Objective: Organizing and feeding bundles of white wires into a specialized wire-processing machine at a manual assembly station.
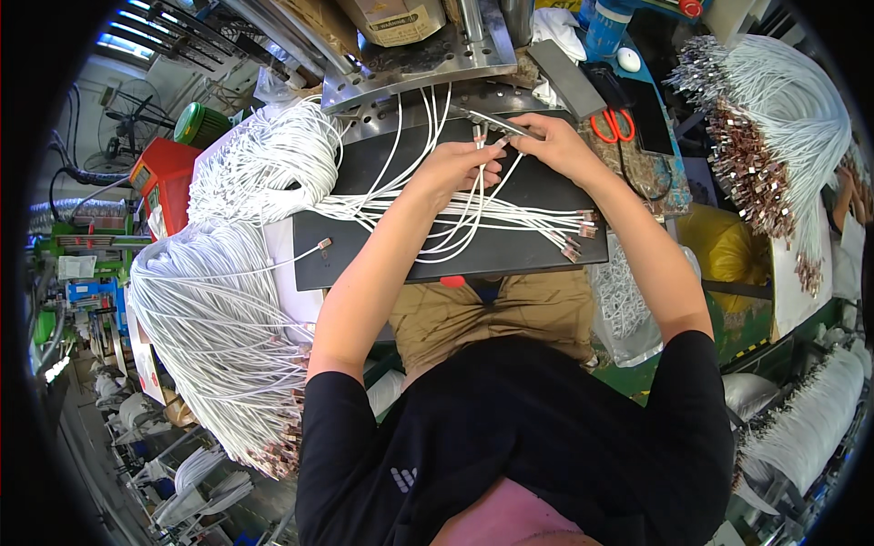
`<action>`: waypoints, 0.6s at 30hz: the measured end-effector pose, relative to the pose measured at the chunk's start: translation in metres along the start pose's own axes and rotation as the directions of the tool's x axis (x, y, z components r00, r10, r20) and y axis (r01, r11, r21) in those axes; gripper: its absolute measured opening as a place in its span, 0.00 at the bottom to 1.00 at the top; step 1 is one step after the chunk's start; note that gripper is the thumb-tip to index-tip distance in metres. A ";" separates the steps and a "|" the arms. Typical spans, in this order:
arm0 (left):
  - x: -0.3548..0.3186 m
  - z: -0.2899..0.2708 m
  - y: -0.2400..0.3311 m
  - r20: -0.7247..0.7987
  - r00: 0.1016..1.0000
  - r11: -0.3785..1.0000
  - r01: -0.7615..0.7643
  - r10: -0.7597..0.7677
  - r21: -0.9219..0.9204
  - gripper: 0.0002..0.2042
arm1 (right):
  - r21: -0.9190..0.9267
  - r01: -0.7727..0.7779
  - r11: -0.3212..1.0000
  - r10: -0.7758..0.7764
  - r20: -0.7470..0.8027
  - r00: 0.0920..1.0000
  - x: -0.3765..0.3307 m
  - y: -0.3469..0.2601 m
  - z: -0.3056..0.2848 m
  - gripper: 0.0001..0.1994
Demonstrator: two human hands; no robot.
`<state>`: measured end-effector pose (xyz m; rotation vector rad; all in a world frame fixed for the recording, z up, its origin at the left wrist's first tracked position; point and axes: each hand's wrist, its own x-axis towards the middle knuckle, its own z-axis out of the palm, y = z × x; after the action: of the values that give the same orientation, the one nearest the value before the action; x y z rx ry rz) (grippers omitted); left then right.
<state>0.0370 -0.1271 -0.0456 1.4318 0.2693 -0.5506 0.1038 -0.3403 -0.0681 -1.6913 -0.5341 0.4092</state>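
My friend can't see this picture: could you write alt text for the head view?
A person's left hand pinches a white cable near its end while the right hand holds a metal tool above a black board. Other cables cross it, with bundles at left and right.

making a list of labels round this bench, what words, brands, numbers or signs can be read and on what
I won't copy out any wording, but here is where marks show:
Pale label on the machine above the bench: dark print, mostly too small to read.
Sticker on the red box: too small to read.
White sheet at far left: too small to read.
Black shirt: pale slanted bars, no readable word.
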 end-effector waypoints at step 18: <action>-0.006 0.017 -0.002 -0.127 0.986 0.989 -0.123 0.112 -0.087 0.11 | -0.141 -0.021 0.990 0.022 0.000 1.000 -0.007 -0.011 -0.003 0.23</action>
<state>0.0283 -0.1425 -0.0420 1.3819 0.3019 -0.3502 0.0981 -0.3451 -0.0573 -1.8336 -0.5571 0.3964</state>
